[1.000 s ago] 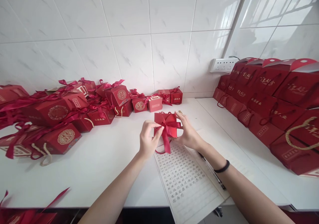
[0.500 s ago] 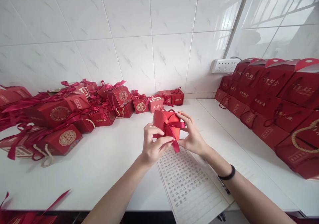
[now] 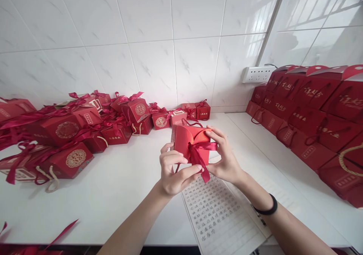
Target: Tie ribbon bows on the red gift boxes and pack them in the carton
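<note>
Between my hands a red gift box [image 3: 180, 139] is held up off the table, its top face tilted toward me. A dark red ribbon [image 3: 202, 156] is tied at the middle of that face, its tails hanging down and to the right. My left hand [image 3: 176, 168] closes on the box's left side, with thumb and forefinger at the lower ribbon tail. Gripping the right edge is my right hand [image 3: 224, 156], thumb below and fingers on top. Twisted cord handles show behind the box and under its left side. Its underside is hidden.
Beneath my hands lies an open notebook [image 3: 218, 209] with handwriting. Ribboned red boxes [image 3: 68, 130] are heaped on the white table [image 3: 119, 194] at left. Stacked red boxes [image 3: 309, 122] stand at right, near a power strip [image 3: 258, 74]. Tiled wall [image 3: 147, 28] closes off the back.
The box has come a little closer and lower, and its top faces me more. Both hands moved with it, still gripping. The cord handles now show more.
</note>
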Motion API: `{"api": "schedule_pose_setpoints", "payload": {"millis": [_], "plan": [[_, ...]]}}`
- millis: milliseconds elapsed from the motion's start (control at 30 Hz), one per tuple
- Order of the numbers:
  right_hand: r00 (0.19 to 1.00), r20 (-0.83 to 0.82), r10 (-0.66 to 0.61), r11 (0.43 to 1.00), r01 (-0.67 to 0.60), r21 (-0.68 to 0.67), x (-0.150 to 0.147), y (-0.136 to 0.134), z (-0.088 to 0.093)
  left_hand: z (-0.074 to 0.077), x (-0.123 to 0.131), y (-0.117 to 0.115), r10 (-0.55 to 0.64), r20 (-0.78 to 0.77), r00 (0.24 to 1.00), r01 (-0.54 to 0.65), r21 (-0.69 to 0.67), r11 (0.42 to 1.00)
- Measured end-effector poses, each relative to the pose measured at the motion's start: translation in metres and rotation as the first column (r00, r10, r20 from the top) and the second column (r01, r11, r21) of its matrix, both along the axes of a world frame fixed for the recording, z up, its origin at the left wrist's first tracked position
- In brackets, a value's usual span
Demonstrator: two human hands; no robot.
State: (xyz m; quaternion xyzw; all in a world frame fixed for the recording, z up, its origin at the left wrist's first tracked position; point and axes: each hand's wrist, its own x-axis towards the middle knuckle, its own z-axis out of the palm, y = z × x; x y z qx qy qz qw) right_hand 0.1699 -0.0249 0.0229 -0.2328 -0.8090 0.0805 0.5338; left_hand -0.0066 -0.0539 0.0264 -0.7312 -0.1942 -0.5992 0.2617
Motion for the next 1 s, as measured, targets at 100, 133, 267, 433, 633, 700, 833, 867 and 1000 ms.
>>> {"api": "schedule_pose_setpoints", "payload": {"millis": [100,133,267,433,633,700,833,867,1000], "plan": [[1.000,0.010,-0.014,1.000,0.014,0.007,0.000,-0.001,0.002,-0.001,0.000,0.000,0.002,0.002,1.000,-0.002,0.011,1.000],[1.000,0.009,-0.014,1.000,0.014,0.012,0.000,-0.001,0.002,-0.001,0.000,-0.001,0.002,0.004,1.000,-0.002,0.015,1.000],[1.000,0.009,-0.020,1.000,0.020,0.011,0.002,0.001,0.002,0.000,0.001,-0.001,-0.037,0.107,0.994,0.042,-0.045,0.998],[0.999,0.000,0.048,0.980,-0.047,-0.196,0.005,0.008,-0.001,0.002,-0.006,0.016,0.135,0.581,0.803,0.228,-0.508,0.831],[0.972,-0.128,0.196,0.754,-0.233,-0.615,0.007,0.019,-0.007,-0.005,-0.036,0.039,-0.040,0.651,0.758,0.638,-0.729,0.247],[0.955,-0.209,0.212,0.690,-0.298,-0.660,0.008,0.022,-0.009,-0.004,-0.039,0.036,-0.219,0.530,0.819,0.561,-0.821,0.108],[0.923,-0.304,0.234,0.617,-0.383,-0.687,0.010,0.025,-0.008,0.002,-0.033,0.026,-0.175,0.371,0.912,0.389,-0.918,0.080],[0.917,-0.315,0.244,0.602,-0.398,-0.692,0.011,0.025,-0.006,0.005,-0.031,0.025,-0.141,0.383,0.913,0.395,-0.915,0.078],[0.947,-0.264,0.184,0.605,-0.321,-0.729,0.019,0.024,0.005,0.023,-0.036,0.022,0.042,0.529,0.848,0.523,-0.846,0.102]]}}
